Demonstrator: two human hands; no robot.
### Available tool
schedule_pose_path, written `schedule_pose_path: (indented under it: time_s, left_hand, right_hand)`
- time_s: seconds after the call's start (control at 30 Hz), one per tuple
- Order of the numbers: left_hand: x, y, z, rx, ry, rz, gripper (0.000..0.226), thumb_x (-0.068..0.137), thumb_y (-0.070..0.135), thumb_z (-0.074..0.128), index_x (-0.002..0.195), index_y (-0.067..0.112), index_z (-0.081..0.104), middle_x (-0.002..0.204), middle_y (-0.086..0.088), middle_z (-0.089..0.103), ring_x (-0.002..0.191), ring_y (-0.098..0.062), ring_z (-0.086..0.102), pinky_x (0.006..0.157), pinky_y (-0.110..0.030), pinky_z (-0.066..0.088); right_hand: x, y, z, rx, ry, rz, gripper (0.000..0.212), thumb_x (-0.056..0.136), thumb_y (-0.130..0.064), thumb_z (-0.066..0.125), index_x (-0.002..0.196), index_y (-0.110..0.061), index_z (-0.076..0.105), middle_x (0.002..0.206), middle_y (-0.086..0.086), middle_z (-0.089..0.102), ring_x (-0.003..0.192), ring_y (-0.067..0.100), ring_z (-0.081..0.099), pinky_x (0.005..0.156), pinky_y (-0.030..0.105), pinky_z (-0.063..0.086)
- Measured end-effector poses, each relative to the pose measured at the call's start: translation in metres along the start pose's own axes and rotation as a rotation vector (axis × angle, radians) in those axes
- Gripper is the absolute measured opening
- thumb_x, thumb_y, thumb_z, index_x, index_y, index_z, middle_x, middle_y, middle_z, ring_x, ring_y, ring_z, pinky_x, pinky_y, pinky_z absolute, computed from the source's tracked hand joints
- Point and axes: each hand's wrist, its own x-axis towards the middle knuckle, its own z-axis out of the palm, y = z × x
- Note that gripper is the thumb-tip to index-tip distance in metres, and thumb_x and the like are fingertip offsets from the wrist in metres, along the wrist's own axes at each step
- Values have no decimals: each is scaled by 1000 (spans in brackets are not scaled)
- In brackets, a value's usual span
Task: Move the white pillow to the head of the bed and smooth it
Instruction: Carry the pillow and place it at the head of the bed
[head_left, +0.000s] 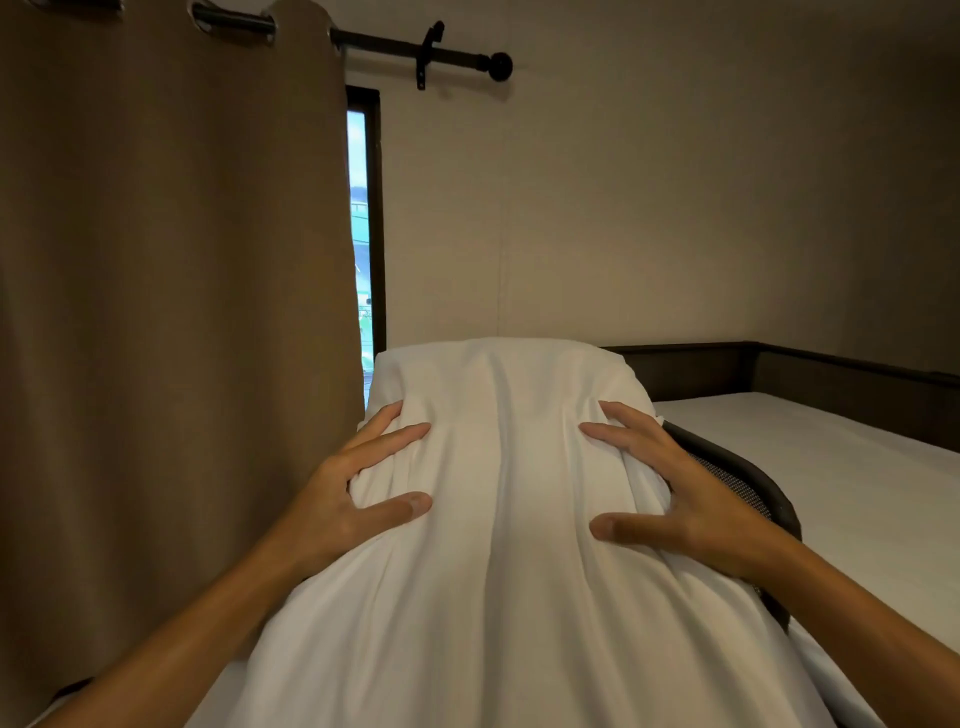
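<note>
1. The large, soft white fabric-covered pillow (498, 493) is held up in front of the person, long axis running away from the camera. It fills the centre of the view. Its far end stands level with the dark wooden bed frame (727, 364).
2. Left hand (358, 478): fingers spread, clasping the pillow's left flank, thumb pressed on the top face. Right hand (670, 493): mirrored on the right flank, thumb also on top. Both hands grasp the pillow; neither is clenched.
3. Handling, judged: light, very compliant. The cover creases in long folds between the thumbs, so the loose fabric may slide over the filling. Best held by the two flanks at mid-length, as now; a grip on the cover alone would likely sag.
4. White mattress sheet (831, 467) lies to the right, flat and bare. Brown curtain (171, 260) hangs close on the left.
5. Hidden or unclear: the pillow's underside and near end, cut off at the lower edge. A dark curved mesh object (743, 483) behind the right hand; identity uncertain. Which end is the head of the bed cannot be told for sure.
</note>
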Motion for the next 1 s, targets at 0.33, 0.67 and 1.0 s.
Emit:
schedule_pose_path:
  time_s: [0.33, 0.67, 1.0]
  left_hand:
    - [59, -47, 5, -68, -34, 76, 65, 69, 51, 75, 130, 47, 53, 151, 31, 30, 137, 7, 29, 98, -4, 32]
    - [174, -147, -5, -164, -125, 196, 64, 70, 49, 75, 130, 49, 53, 151, 31, 30, 139, 6, 27, 106, -20, 30]
    - [247, -210, 10, -268, -203, 279, 65, 68, 57, 73, 129, 52, 51, 150, 34, 29, 137, 8, 29, 99, -8, 32]
  right_hand:
    - [44, 22, 0, -26, 65, 36, 85, 56, -68, 74, 130, -66, 32, 142, -47, 15, 124, -27, 18, 99, 17, 24]
    - [139, 42, 24, -83, 185, 166, 84, 59, -60, 77, 133, -59, 36, 148, -38, 16, 132, -13, 22, 106, 25, 27]
    - [180, 53, 35, -139, 267, 272, 81, 61, -54, 79, 133, -55, 41, 150, -33, 18, 135, -10, 22, 108, 26, 26]
